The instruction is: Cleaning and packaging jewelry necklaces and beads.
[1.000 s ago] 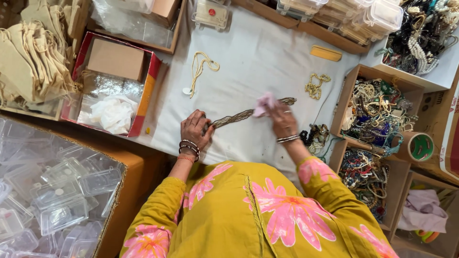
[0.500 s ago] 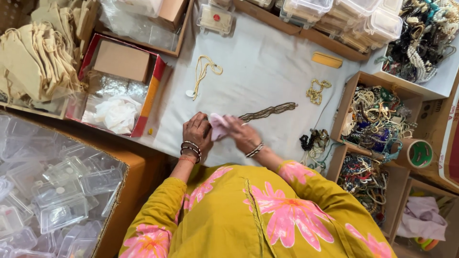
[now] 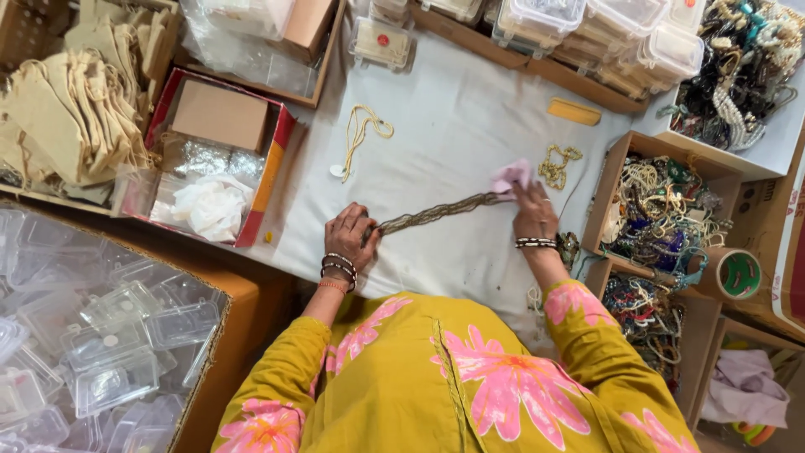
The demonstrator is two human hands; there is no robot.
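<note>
A person in a mustard-yellow top with large pink flowers (image 3: 470, 386) is seen from above, working at a table covered with a white cloth (image 3: 453, 134). The left hand (image 3: 350, 235), with dark bangles on its wrist, has its fingers curled together and pinched on one end of a long, multi-strand chain necklace (image 3: 436, 213) of dull gold colour. The necklace lies stretched out across the cloth, running from the left hand up and across to the right hand (image 3: 533, 211). The right hand's fingers are closed on a small pink cloth (image 3: 511, 176), which is pressed against the far end of the necklace (a black-and-white bangle sits on that wrist). Elsewhere on the white cloth lie a thin yellow cord necklace with a pale pendant (image 3: 359, 138), a small gold chain (image 3: 558, 164) just beside the pink cloth, and a flat yellow comb-like piece (image 3: 574, 111). On one side of the table stands a red-edged box (image 3: 268, 172) holding a brown cardboard lid and crumpled clear bags, and beyond it a heap of beige drawstring pouches (image 3: 71, 109). Nearer the viewer on that side, a large carton (image 3: 109, 335) is filled with empty clear plastic boxes. On the other side, open cardboard boxes (image 3: 662, 210) overflow with tangled bead jewellery, with a roll of tape (image 3: 728, 273) beside them. Stacked clear lidded containers (image 3: 620, 33) line the far edge.
</note>
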